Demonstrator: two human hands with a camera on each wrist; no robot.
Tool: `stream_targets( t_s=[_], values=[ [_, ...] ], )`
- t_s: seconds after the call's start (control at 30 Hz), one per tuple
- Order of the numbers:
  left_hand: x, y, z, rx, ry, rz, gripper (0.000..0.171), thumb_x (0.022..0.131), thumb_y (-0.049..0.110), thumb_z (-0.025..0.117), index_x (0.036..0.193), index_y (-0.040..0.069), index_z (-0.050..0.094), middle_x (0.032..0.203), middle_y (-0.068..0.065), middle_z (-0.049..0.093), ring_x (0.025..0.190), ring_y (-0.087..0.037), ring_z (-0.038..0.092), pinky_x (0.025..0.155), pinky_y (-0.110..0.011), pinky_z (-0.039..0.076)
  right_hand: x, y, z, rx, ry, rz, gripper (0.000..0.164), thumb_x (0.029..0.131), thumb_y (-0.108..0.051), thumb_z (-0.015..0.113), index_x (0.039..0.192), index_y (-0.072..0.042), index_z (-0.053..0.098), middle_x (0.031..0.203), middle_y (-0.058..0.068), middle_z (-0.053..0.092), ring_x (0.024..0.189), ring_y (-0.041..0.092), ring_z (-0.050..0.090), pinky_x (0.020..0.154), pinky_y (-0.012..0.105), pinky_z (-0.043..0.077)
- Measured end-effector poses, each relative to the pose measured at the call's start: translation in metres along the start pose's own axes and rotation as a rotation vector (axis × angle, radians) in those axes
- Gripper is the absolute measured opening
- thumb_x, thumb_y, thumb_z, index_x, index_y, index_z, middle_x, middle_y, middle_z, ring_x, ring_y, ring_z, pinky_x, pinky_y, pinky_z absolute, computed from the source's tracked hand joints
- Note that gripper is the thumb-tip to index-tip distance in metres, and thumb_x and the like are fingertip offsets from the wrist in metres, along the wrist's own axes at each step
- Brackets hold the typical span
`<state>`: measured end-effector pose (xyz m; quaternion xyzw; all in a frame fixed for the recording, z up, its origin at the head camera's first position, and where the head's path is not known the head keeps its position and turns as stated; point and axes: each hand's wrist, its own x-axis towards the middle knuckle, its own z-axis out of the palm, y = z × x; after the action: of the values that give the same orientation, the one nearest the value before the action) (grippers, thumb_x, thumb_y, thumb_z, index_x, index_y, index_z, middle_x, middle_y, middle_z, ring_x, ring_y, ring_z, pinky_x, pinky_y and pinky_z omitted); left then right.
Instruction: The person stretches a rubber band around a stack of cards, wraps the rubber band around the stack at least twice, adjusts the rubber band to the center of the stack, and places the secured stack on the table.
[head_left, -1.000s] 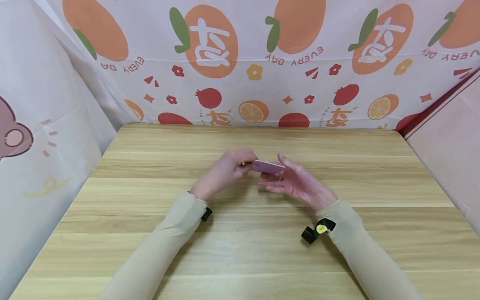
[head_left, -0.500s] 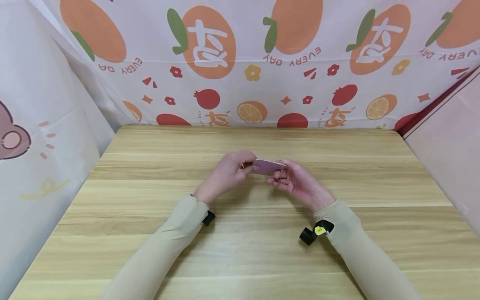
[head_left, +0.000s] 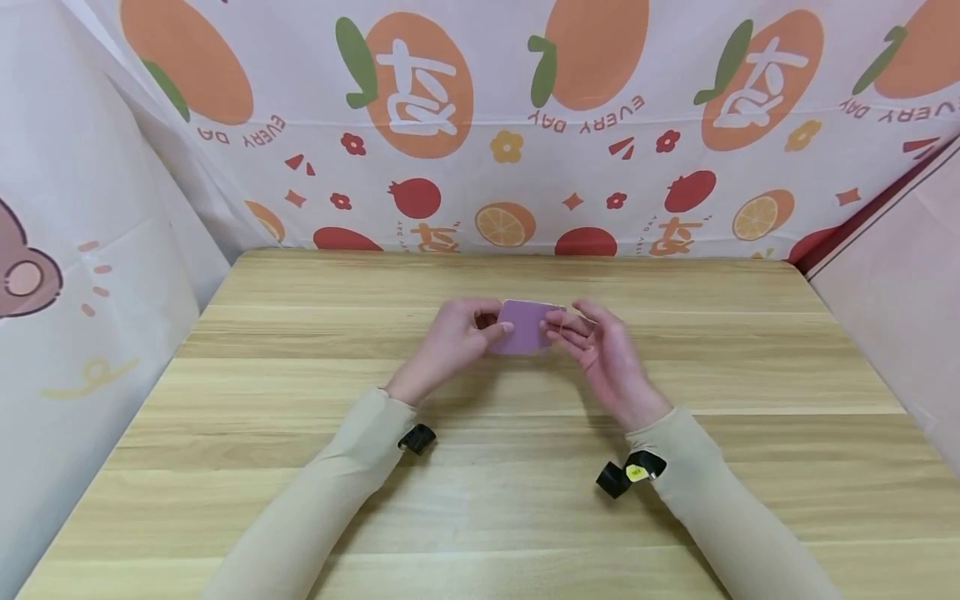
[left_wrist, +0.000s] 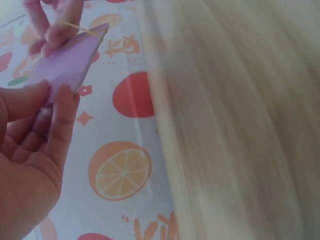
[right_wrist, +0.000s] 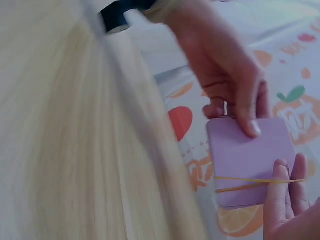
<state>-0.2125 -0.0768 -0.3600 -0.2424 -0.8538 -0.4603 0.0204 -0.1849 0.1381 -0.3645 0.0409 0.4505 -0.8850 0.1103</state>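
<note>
A thin stack of purple cards [head_left: 522, 327] with rounded corners is held above the table, its broad face turned toward the head camera. The left hand [head_left: 453, 337] pinches one end, thumb on the near face. A yellowish rubber band [right_wrist: 245, 179] crosses the other end in two strands, clearest in the right wrist view. The right hand [head_left: 615, 367] is at that end, its fingertips at the card face and its thumb apart from the cards. The band runs to its fingers [right_wrist: 281, 197] and reaches past the card edge, apparently hooked on them.
The wood-grain table [head_left: 480, 517] spreads under both forearms. Behind its far edge hangs a white fruit-print cloth [head_left: 480, 183], with another pale cloth [head_left: 127, 250] on the left. Black wrist cameras [head_left: 417, 438] sit on both cuffs.
The card stack has tipped up, so more of its purple face shows. The right thumb has come away from the cards, and the right fingers now lie at the near face. The left hand keeps its pinch.
</note>
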Motion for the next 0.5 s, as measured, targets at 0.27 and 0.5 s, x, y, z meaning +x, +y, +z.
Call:
stream_targets(
  t_s=[0.27, 0.5],
  values=[
    [0.0025, 0.0033, -0.0029, -0.123, 0.035, -0.174, 0.019, 0.089, 0.005, 0.070, 0.072, 0.004, 0.061, 0.059, -0.003, 0.051, 0.052, -0.015, 0.046, 0.047, -0.026, 0.037, -0.0049, 0.0039, 0.0095, -0.223, -0.036, -0.167, 0.025, 0.102, -0.006, 0.042, 0.122, 0.008, 0.051, 0.100, 0.013, 0.071, 0.090, 0.022, 0.070, 0.088, 0.041, 0.053],
    [0.0032, 0.0015, -0.0041, -0.247, 0.087, -0.274, 0.012, 0.090, 0.004, 0.069, 0.080, -0.001, 0.065, 0.061, -0.006, 0.055, 0.048, -0.015, 0.050, 0.048, -0.033, 0.045, -0.0056, 0.0069, 0.0103, -0.402, -0.028, -0.140, 0.029, 0.100, -0.010, 0.051, 0.115, 0.013, 0.061, 0.093, 0.014, 0.071, 0.082, 0.021, 0.070, 0.085, 0.041, 0.054]
  ],
)
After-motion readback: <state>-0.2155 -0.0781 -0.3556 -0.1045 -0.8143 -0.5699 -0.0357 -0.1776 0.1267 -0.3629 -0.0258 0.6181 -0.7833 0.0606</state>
